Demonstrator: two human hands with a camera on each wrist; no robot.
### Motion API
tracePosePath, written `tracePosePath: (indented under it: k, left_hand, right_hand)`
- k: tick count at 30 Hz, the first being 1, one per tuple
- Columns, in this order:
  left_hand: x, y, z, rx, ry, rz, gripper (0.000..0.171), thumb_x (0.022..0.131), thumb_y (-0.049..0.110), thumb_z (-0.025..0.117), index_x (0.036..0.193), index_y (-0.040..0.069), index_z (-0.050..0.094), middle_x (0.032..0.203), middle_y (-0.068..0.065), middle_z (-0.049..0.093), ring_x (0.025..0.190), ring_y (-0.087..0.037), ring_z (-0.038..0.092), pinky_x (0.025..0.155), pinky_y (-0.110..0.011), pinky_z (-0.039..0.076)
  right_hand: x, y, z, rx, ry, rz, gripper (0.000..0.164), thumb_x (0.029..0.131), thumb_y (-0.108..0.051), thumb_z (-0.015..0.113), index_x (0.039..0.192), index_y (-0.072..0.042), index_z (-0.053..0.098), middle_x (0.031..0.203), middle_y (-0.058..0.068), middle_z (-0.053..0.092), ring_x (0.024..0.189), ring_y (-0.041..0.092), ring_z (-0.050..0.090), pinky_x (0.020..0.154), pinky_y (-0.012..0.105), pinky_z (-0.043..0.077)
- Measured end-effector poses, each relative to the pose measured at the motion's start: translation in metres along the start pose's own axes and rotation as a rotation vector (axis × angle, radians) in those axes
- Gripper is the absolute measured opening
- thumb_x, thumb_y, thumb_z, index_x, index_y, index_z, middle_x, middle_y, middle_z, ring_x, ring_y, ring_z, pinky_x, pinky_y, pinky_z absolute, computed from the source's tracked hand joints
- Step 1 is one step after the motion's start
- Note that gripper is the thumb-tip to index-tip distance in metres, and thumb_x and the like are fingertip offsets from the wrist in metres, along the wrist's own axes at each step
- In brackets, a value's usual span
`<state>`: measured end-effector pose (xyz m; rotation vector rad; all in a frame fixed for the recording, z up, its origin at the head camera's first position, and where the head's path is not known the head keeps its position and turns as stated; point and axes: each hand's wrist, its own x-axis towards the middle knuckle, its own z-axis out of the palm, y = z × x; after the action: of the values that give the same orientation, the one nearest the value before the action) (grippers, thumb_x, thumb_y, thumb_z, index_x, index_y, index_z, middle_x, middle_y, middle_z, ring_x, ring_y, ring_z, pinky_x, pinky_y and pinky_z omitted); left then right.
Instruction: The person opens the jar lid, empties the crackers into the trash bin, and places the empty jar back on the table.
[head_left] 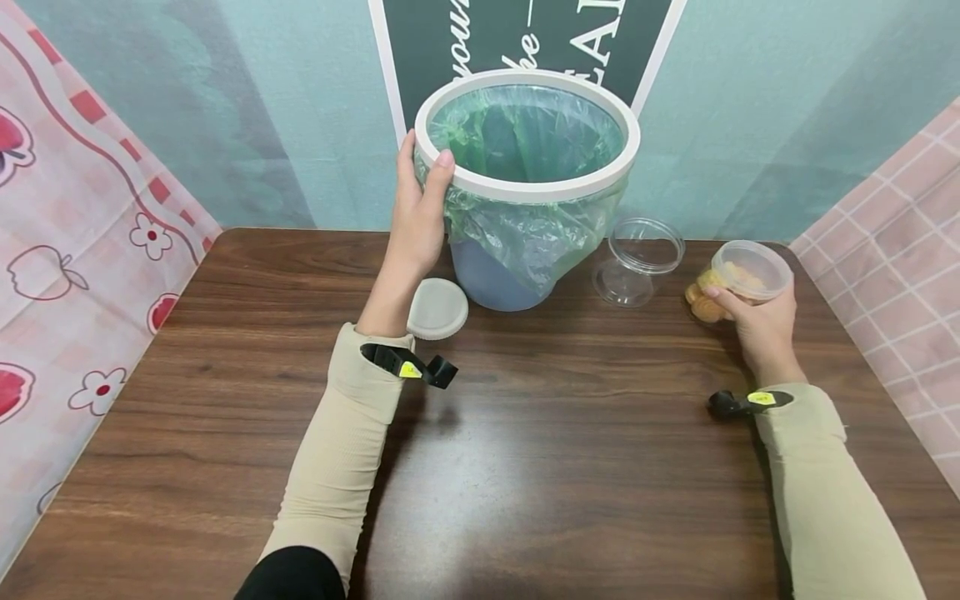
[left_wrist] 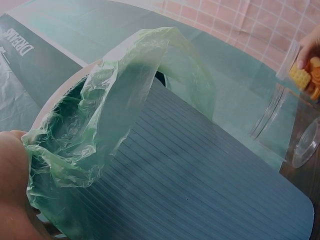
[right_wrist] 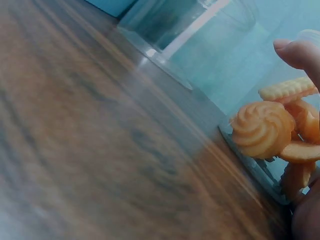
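Note:
My left hand grips the white rim ring of a blue-grey trash bin, thumb over the front of the ring. A thin green bag lines the bin and hangs down outside; in the left wrist view its loose folds drape over the ribbed wall. At the right of the table my right hand holds a transparent jar round its side. Biscuits lie inside this jar, some round with a swirl, others pale yellow. Its base is close to the tabletop in the right wrist view.
Between bin and right hand stands a second transparent jar. A round whitish lid lies beside the bin, near my left wrist. Blue-green cloth with a dark printed poster backs the brown wooden table.

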<state>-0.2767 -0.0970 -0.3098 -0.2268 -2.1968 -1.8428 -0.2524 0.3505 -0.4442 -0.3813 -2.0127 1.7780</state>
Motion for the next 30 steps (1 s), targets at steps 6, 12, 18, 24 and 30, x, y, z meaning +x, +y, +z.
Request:
tracePosePath:
  k: [6, 12, 18, 24, 30]
  left_hand:
    - [-0.001, 0.000, 0.000, 0.002, -0.006, -0.005, 0.079, 0.101, 0.053, 0.043, 0.164, 0.022, 0.007, 0.169, -0.001, 0.016, 0.150, -0.007, 0.024, 0.125, -0.035, 0.022]
    - [-0.001, 0.001, -0.001, 0.001, -0.003, -0.009, 0.079, 0.101, 0.053, 0.043, 0.164, 0.022, 0.007, 0.169, 0.000, 0.016, 0.150, -0.007, 0.024, 0.125, -0.035, 0.021]
    - [-0.001, 0.002, 0.000, -0.002, -0.003, -0.010, 0.078, 0.101, 0.053, 0.043, 0.164, 0.023, 0.008, 0.169, 0.000, 0.016, 0.150, -0.006, 0.024, 0.125, -0.033, 0.021]
    - [0.000, 0.002, -0.001, -0.006, -0.001, -0.004, 0.078, 0.101, 0.052, 0.044, 0.164, 0.022, 0.008, 0.169, -0.001, 0.017, 0.149, -0.006, 0.025, 0.124, -0.032, 0.022]
    - [0.000, 0.002, 0.000, -0.004, 0.004, 0.001, 0.078, 0.101, 0.052, 0.044, 0.164, 0.021, 0.010, 0.168, -0.001, 0.019, 0.148, -0.006, 0.027, 0.123, -0.030, 0.023]
  right_hand:
    - [-0.004, 0.002, 0.004, 0.000, -0.033, -0.008, 0.087, 0.073, 0.003, 0.085, 0.146, -0.019, 0.043, 0.122, -0.010, 0.050, 0.114, 0.005, 0.046, 0.091, 0.009, 0.039]
    - [-0.008, 0.001, 0.008, -0.041, -0.058, -0.014, 0.087, 0.074, 0.001, 0.085, 0.147, -0.019, 0.042, 0.123, -0.011, 0.050, 0.114, 0.005, 0.046, 0.092, 0.008, 0.038]
    - [-0.018, -0.001, 0.011, -0.146, -0.097, -0.028, 0.085, 0.078, -0.004, 0.084, 0.149, -0.020, 0.040, 0.124, -0.015, 0.049, 0.115, 0.002, 0.046, 0.093, 0.007, 0.037]
    - [-0.026, -0.001, 0.015, -0.158, -0.152, -0.056, 0.084, 0.079, -0.002, 0.083, 0.149, -0.019, 0.041, 0.123, -0.015, 0.051, 0.114, 0.001, 0.047, 0.093, 0.007, 0.036]
    - [-0.033, -0.002, 0.017, -0.155, -0.179, -0.075, 0.083, 0.079, 0.000, 0.082, 0.149, -0.018, 0.041, 0.123, -0.016, 0.051, 0.113, 0.001, 0.047, 0.093, 0.007, 0.036]
